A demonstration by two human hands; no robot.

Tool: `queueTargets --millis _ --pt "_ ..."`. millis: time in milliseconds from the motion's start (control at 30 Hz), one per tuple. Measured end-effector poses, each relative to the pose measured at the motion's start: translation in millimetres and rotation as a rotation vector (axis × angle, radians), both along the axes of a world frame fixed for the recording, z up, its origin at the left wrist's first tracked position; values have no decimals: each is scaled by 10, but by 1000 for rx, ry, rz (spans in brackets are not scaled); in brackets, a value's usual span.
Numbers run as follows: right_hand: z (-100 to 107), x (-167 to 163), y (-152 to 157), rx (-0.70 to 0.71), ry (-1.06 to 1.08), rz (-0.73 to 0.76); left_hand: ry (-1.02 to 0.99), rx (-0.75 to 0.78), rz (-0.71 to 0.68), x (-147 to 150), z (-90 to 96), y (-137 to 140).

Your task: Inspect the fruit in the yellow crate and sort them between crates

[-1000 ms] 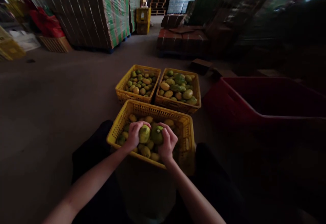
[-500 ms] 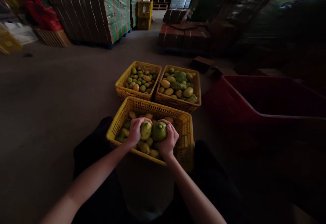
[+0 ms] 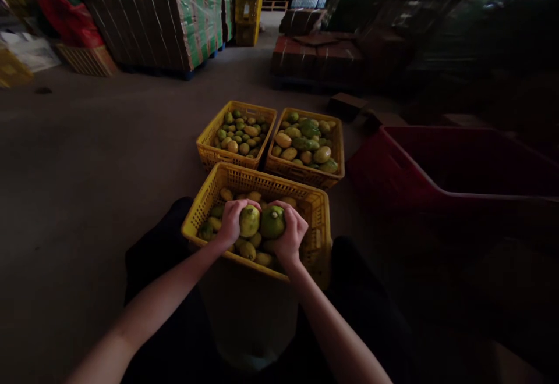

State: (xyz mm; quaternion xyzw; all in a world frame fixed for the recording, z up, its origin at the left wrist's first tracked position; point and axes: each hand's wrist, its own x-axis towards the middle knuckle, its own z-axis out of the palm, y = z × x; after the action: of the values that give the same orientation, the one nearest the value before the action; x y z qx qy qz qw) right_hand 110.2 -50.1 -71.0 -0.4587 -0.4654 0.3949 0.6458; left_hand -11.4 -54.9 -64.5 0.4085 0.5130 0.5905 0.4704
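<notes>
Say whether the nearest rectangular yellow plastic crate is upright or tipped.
Upright: the crate sits open side up, with rounded yellow-green fruits lying inside.

Left fruit [image 3: 250, 221] yellow-green; right fruit [image 3: 273, 223] green; near crate [image 3: 318, 215] yellow.

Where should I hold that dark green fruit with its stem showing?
I'd cup the dark green fruit around its middle, coming from the right, as the right grip does: its sides bulge roundly, the stem end faces up, and the yellower fruit crowds its left.
</notes>
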Motion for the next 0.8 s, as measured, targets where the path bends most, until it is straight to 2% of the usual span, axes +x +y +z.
queueTargets --millis 467,800 --pt "-3 2 35 -50 7 20 41 -37 -1 -7 26 24" --pt "-17 16 98 -146 49 48 -11 -129 26 -11 11 58"
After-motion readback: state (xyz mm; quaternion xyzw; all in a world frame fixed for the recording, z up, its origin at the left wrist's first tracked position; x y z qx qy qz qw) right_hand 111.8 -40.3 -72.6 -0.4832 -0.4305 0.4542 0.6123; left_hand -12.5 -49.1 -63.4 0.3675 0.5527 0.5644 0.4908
